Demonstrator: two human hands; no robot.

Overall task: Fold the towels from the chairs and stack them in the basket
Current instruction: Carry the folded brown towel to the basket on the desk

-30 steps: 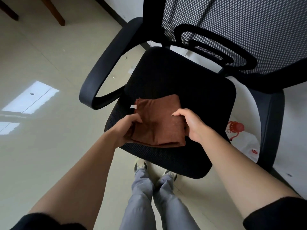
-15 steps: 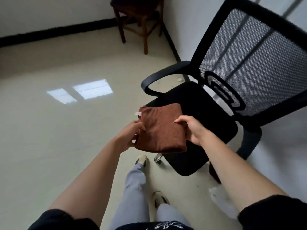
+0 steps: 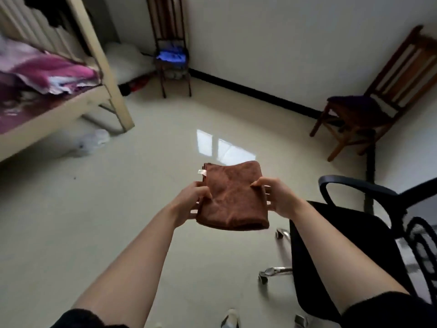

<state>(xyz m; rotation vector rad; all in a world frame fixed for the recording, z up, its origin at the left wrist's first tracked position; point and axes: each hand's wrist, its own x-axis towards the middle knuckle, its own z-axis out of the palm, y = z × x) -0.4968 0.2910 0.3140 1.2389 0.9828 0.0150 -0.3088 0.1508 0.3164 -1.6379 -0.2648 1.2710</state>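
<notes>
A folded brown towel (image 3: pixel 233 197) with a small white tag hangs in the air in front of me, above the floor. My left hand (image 3: pixel 189 202) grips its left edge and my right hand (image 3: pixel 279 197) grips its right edge. The black office chair (image 3: pixel 350 245) it came from stands at the right, its seat bare. On a wooden chair at the far wall lies a blue towel (image 3: pixel 171 55). A dark purple towel (image 3: pixel 354 102) covers the seat of a second wooden chair at the right wall. No basket is in view.
A bed frame (image 3: pixel 94 102) with pink bedding fills the left side. White bags lie on the floor under it and in the far corner. The tiled floor (image 3: pixel 118 209) stretches open between the bed and the chairs.
I have lifted the brown towel off the office chair seat and turned left into the room. The office chair has slid to the right of the view; both hands keep their grip.
</notes>
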